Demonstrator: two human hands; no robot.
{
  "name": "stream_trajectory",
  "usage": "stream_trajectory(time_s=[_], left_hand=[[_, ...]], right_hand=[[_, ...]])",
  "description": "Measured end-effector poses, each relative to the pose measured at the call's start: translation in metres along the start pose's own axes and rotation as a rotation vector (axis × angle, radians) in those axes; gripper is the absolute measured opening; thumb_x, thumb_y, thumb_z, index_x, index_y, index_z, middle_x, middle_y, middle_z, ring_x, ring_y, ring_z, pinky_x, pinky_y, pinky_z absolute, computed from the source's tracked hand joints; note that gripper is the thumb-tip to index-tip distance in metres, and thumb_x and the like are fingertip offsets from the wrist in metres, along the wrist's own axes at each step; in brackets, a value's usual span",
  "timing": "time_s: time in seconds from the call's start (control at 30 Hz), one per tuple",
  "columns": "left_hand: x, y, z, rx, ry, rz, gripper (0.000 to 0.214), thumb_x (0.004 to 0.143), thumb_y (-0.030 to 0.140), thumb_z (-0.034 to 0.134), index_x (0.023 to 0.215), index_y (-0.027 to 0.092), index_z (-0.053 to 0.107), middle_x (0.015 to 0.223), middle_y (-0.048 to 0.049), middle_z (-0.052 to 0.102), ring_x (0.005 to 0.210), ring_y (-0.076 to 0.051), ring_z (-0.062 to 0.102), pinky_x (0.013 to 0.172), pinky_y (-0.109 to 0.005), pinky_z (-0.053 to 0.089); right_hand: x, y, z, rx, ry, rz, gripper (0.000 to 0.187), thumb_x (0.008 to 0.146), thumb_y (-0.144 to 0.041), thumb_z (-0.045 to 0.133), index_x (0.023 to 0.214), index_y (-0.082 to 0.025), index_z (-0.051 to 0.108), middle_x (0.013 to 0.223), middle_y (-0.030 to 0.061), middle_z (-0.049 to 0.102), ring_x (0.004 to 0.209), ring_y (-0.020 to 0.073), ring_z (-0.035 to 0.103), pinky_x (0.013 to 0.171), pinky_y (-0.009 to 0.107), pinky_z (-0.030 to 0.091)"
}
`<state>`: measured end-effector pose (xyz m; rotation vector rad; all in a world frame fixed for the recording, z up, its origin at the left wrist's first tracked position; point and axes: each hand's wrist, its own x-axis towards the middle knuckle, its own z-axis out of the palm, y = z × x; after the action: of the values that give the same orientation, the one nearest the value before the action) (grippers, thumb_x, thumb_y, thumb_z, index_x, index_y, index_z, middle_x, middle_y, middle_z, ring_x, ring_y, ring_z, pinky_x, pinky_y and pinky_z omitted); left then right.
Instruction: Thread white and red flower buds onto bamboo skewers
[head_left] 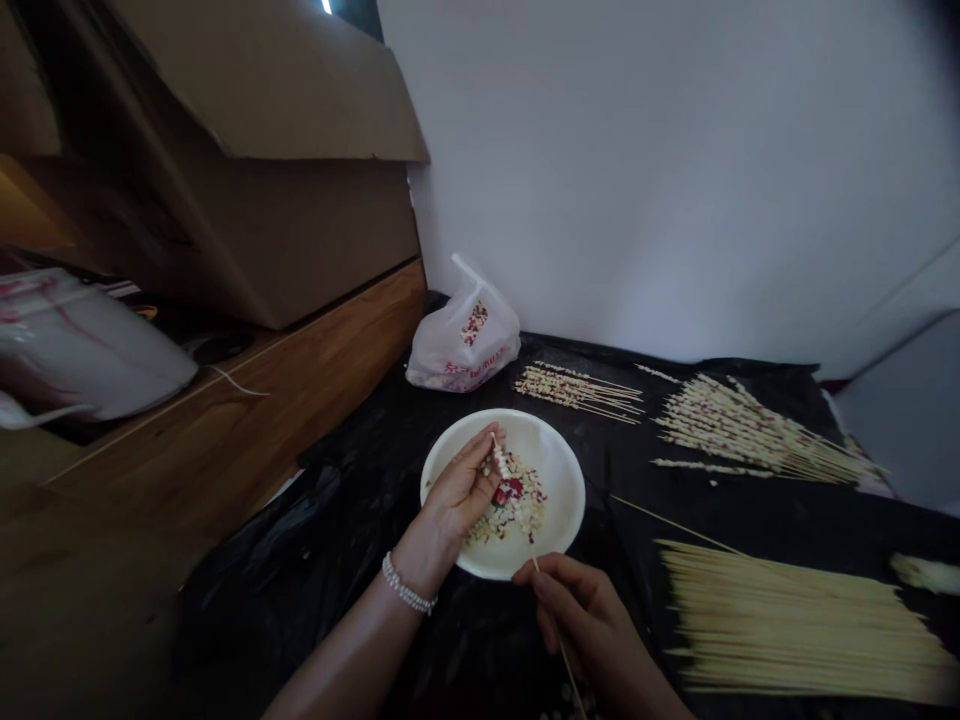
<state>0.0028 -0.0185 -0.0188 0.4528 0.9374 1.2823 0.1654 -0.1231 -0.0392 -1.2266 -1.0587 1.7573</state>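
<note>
Left hand (455, 487) cupped over bowl (567, 485), right hand (589, 605) pinching a skewer (568, 665)

Cardbd. box (322, 220) stands on wooden ledge (345, 365) at L, w/ white container (112, 350) near it. Pale wall (637, 180) is at bk.

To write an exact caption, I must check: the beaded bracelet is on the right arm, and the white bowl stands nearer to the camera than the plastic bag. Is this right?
One detail is wrong: the beaded bracelet is on the left arm, as the head view shows. The white bowl stands nearer to the camera than the plastic bag.
</note>
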Motion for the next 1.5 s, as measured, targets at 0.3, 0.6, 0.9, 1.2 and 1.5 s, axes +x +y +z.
stream_trajectory(time_s=[0.3, 0.6, 0.9, 1.2, 1.5], left_hand=[[0.007, -0.003, 0.003, -0.017, 0.02, -0.032, 0.029, 0.073, 0.001, 0.069, 0.092, 0.021, 0.077, 0.131, -0.0074, 0.07, 0.137, -0.027, 0.051, 0.103, -0.032, 0.05], [0.003, 0.0, 0.008, -0.017, 0.008, -0.043, 0.02, 0.077, 0.012, 0.075, 0.094, 0.021, 0.078, 0.129, -0.0111, 0.07, 0.137, -0.029, 0.051, 0.104, -0.035, 0.05], [-0.01, 0.004, -0.005, 0.324, -0.199, 0.192, 0.038, 0.078, 0.019, 0.075, 0.116, 0.023, 0.074, 0.141, -0.0097, 0.063, 0.143, -0.032, 0.043, 0.116, -0.046, 0.039], [0.004, 0.002, 0.005, 0.122, 0.002, -0.011, 0.016, 0.079, 0.017, 0.073, 0.095, 0.02, 0.077, 0.135, -0.0102, 0.067, 0.14, -0.031, 0.047, 0.114, -0.042, 0.042], [0.004, 0.002, 0.012, -0.052, 0.113, -0.109, 0.016, 0.08, 0.008, 0.073, 0.093, 0.017, 0.077, 0.115, -0.009, 0.076, 0.117, -0.021, 0.064, 0.095, -0.025, 0.052]], right_hand=[[0.0, -0.001, 0.001, 0.046, -0.013, 0.007, 0.048, 0.081, -0.065, 0.072, 0.083, -0.017, 0.072, 0.043, -0.008, 0.048, 0.038, 0.0059, 0.028, 0.043, 0.022, 0.015], [0.0, -0.004, 0.001, 0.083, -0.003, 0.019, 0.049, 0.078, -0.067, 0.074, 0.082, -0.018, 0.072, 0.042, -0.0083, 0.048, 0.036, 0.0044, 0.027, 0.041, 0.021, 0.014], [0.001, -0.005, 0.002, 0.161, -0.013, 0.049, 0.052, 0.073, -0.068, 0.078, 0.08, -0.016, 0.072, 0.041, -0.0086, 0.048, 0.034, 0.0032, 0.027, 0.038, 0.019, 0.014], [-0.002, -0.003, 0.001, 0.227, -0.03, 0.066, 0.048, 0.076, -0.063, 0.079, 0.082, -0.016, 0.074, 0.042, -0.0081, 0.05, 0.034, 0.0024, 0.026, 0.038, 0.019, 0.012], [0.0, -0.001, -0.001, 0.271, -0.006, 0.052, 0.043, 0.078, -0.058, 0.079, 0.084, -0.016, 0.075, 0.041, -0.0085, 0.048, 0.037, 0.0035, 0.025, 0.041, 0.021, 0.012]])
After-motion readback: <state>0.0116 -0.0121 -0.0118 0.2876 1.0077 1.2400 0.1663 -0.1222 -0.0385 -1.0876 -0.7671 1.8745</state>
